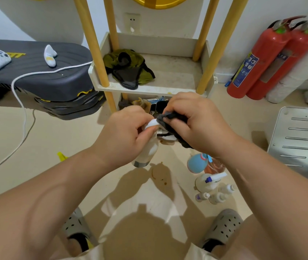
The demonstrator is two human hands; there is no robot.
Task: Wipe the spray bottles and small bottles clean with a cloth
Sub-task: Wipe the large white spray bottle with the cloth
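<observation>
Spray bottle (146,152), pale with a white head, hangs tilted above the floor (36,147), pinched near its neck by the left hand (125,132). The right hand (198,124) is closed around a dark cloth (170,121), pressing it against the white head. Gripped so high, the bottle could twist loose under the rubbing and fall toward the stain (158,171). The waiting bottles (211,188) near the right foot could be knocked over.

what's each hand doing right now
Left hand: closed, grip on the spray bottle.
Right hand: closed, holding the dark cloth.
</observation>
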